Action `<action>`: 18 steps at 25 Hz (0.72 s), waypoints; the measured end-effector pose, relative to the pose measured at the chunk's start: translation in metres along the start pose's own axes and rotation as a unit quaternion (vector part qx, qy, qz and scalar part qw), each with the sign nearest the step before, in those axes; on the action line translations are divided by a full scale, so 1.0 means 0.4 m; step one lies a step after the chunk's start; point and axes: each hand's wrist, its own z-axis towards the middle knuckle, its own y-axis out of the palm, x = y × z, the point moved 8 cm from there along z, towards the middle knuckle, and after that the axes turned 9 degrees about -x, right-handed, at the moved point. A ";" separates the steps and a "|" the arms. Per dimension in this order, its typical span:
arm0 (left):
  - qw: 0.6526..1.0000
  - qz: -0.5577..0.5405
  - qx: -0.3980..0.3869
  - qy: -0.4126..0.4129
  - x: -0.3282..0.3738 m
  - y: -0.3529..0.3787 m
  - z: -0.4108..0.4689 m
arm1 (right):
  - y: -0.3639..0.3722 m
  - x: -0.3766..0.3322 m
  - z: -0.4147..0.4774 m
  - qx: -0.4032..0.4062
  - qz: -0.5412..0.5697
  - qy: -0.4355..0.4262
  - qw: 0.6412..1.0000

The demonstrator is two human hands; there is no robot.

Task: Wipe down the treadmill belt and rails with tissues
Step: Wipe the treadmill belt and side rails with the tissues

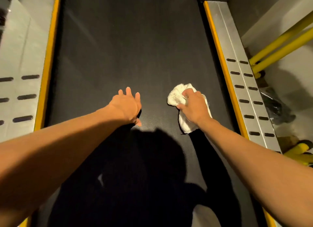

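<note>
The black treadmill belt (132, 49) runs down the middle of the view, between the left rail (22, 60) and the right rail (237, 60), both grey metal with yellow inner edges. My right hand (194, 106) grips a crumpled white tissue wad (176, 95) and holds it against the belt, right of centre. My left hand (127, 104) lies on the belt at the centre with its fingers spread and straight, holding nothing. My shadow darkens the near part of the belt.
Yellow frame tubes (279, 45) slant down to the floor beyond the right rail, with a dark bag-like object (274, 106) beside them. A further yellow part (299, 150) lies at the right edge. Both rails carry rows of dark slots.
</note>
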 end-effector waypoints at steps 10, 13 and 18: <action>0.997 -0.040 0.055 0.035 -0.028 0.057 -0.010 | 0.057 -0.030 -0.074 0.029 0.006 -0.111 0.993; 0.996 -0.039 0.060 0.054 -0.037 0.043 -0.021 | 0.078 -0.105 -0.030 0.015 -0.006 -0.124 0.992; 0.994 -0.047 0.080 0.054 -0.074 0.058 -0.059 | 0.142 -0.149 -0.132 -0.025 0.023 -0.228 0.973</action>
